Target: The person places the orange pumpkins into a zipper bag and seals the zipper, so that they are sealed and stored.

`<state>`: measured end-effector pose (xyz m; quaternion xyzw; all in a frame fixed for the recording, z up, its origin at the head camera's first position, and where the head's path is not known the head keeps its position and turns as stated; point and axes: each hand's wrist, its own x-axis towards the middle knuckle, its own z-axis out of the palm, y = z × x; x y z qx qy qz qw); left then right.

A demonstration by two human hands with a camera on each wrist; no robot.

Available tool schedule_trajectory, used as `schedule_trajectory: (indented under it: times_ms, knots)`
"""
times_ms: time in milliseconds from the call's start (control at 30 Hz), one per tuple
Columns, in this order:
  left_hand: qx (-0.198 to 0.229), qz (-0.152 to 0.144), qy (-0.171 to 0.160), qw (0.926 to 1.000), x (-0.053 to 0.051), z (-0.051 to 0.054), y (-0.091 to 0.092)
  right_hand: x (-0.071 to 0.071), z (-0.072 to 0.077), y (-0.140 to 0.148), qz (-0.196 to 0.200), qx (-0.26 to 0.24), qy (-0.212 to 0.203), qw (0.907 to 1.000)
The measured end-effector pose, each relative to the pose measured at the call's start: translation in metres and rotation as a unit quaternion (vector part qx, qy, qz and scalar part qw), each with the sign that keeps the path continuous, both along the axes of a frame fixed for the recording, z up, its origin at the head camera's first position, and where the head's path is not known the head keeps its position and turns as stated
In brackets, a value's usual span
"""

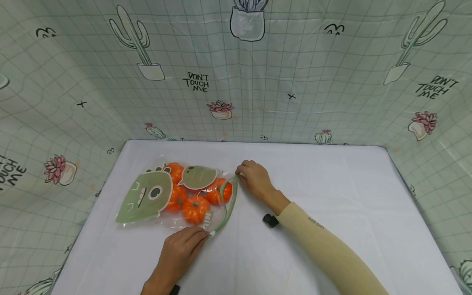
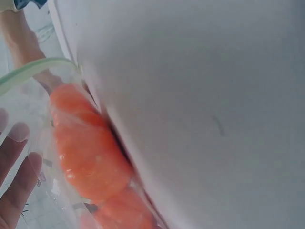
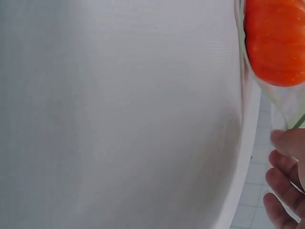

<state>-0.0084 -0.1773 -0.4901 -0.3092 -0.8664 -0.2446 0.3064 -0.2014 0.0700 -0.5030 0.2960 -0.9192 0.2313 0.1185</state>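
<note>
A clear zip bag [image 1: 173, 224] with a green cartoon creature print lies on its side on the white table. Several small orange pumpkins [image 1: 195, 209] are inside it, also showing large through the plastic in the left wrist view. Its green-edged mouth [image 1: 230, 209] faces right and bows apart. At the near corner, beside the white slider [image 1: 212, 233], my left hand [image 1: 182, 248] pinches the edge; some of its fingers [image 2: 21, 191] show through the clear plastic. My right hand [image 1: 254, 178] pinches the far corner of the mouth between thumb and finger, the other fingers loosely bent.
The white-covered table [image 1: 332, 184] extends to the right of the bag. A patterned grid cloth [image 1: 265, 82] hangs behind the table and along both sides. A small black device [image 1: 271, 220] sits at the right wrist.
</note>
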Motion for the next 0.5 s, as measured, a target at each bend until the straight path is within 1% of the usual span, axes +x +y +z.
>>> schedule_trajectory:
  times_ms: [133, 233, 367, 500]
  knots:
    - [0.006, 0.008, -0.017, 0.9998, 0.001, 0.001, 0.001, 0.007, 0.002, 0.002, 0.001, -0.004, 0.008, 1.0000]
    - [0.002, 0.009, -0.024, 0.9997, 0.002, 0.001, 0.002, 0.017, 0.007, 0.003, 0.003, -0.013, 0.022, 0.9997]
    - [-0.003, 0.002, -0.022, 0.9997, 0.002, 0.001, 0.002, 0.038, 0.018, 0.002, 0.016, -0.028, 0.035, 0.9989]
    - [-0.009, -0.001, -0.019, 0.9998, 0.002, 0.002, 0.002, 0.061, 0.026, 0.000, 0.044, -0.035, 0.045, 0.9974]
